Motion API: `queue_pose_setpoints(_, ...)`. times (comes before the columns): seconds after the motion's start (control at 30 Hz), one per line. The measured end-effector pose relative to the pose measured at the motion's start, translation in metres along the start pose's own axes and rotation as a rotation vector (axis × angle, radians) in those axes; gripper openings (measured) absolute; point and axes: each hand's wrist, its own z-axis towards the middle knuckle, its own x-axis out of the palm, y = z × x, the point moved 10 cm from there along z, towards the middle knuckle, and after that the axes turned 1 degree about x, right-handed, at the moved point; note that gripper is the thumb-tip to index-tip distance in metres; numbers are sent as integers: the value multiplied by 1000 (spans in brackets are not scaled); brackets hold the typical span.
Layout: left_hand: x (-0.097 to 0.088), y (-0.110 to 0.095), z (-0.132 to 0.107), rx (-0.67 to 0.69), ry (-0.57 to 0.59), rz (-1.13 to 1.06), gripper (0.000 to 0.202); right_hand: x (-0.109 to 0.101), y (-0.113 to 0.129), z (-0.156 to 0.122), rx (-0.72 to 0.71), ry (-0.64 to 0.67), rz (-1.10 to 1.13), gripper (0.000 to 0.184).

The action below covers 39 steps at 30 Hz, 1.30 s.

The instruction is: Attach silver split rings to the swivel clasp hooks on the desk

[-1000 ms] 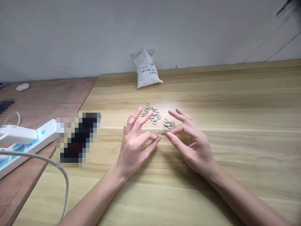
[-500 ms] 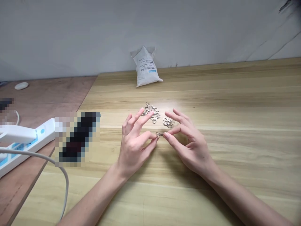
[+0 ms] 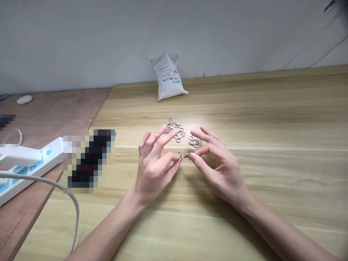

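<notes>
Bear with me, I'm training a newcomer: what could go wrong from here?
The small metal clasp, pinched at the fingertips of the right hand, could slip and drop. That hand's raised fingers, close to the smaller group of clasps, might nudge it toward the larger pile. The grey cable, near the left forearm, could get snagged.

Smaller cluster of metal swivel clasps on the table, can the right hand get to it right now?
Probably yes: the smaller cluster of metal swivel clasps lies close by the right hand, nothing visible between them, though that hand is pinching another swivel clasp.
</notes>
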Motion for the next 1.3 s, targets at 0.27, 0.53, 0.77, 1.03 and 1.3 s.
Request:
queue_pose_setpoints(0.27,0,-15,2,71,-18,18,15,0,-8,-2,62,-21,-12,14)
queue_pose_setpoints(0.53,3,-7,0,58,-2,95,13,-2,-4,-2,50,-30,25,12)
queue_pose_setpoints(0.77,3,-12,-1,79,-13,99,14,-2,-3,-1,50,-30,28,12)
queue_pose_setpoints(1.03,1,-10,0,74,-27,98,14,-2,-6,-1,67,-29,41,13)
queue_pose_setpoints(1.3,1,-13,-1,95,-33,119,16,-2,-9,-2,103,-44,64,13)
